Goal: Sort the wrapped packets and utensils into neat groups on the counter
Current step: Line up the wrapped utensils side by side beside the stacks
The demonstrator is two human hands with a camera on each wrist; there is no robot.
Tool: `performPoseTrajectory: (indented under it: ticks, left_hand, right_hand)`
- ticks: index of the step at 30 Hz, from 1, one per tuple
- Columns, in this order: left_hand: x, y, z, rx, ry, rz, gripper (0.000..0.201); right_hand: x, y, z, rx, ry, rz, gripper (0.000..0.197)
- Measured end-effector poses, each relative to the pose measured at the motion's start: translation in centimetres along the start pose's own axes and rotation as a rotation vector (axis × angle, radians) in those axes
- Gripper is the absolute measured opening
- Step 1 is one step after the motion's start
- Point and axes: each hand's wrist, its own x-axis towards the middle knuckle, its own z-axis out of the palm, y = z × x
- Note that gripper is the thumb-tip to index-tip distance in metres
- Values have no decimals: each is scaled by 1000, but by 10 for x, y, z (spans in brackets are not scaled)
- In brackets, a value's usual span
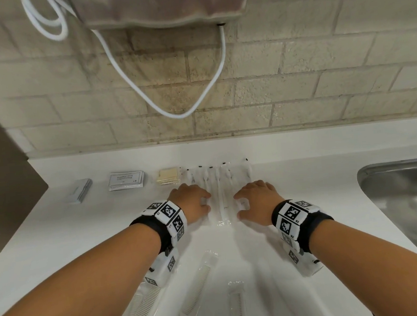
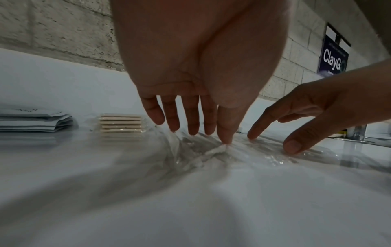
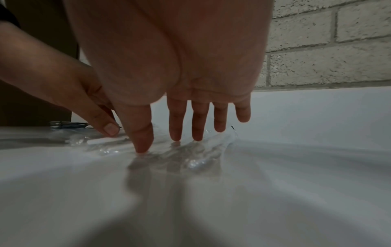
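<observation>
On the glossy white counter (image 1: 83, 234), a row of slim white utensils sealed in crinkly clear plastic (image 1: 219, 182) lies side by side at about 12 o'clock from the wrists, just short of the rough pale brick wall (image 1: 297, 87). The left hand (image 1: 192, 204) spreads its straight fingers (image 2: 191, 117) wide, tips pressing the row's 9 o'clock edge; the right hand (image 1: 256, 201) does likewise at the 3 o'clock edge, thumb (image 3: 140, 132) down on the film, gripping nothing. Toward 9 o'clock along the row sit a stack of flat beige squares in clear wrap (image 1: 168, 176), then a stack of grey printed sachets (image 1: 126, 181), then a pile of plain grey packets (image 1: 80, 190). At 6 o'clock, between the forearms, wrapped white combs (image 1: 196, 287) lie loosely fanned. A brushed steel sink (image 1: 407, 198) curves at 3 o'clock.
</observation>
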Motion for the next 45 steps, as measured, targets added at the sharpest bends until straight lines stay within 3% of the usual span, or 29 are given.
performPoseTrajectory:
  ticks: [4, 8, 13, 21, 45]
  left_hand:
    - [3, 3, -1, -8, 26, 7, 46]
    - [9, 13, 1, -13, 32, 74, 50]
    - [15, 38, 9, 21, 5, 175, 59]
    - [22, 48, 23, 145, -52, 215, 63]
    - [19, 42, 18, -1, 5, 207, 63]
  right_hand:
    - [-2, 2, -4, 66, 71, -5, 55]
    - [-1, 11, -16, 196, 191, 162, 52]
    - [4, 23, -18, 217, 48, 323, 59]
    - [7, 19, -10, 262, 15, 287, 56]
    - [9, 16, -10, 288, 46, 262, 60]
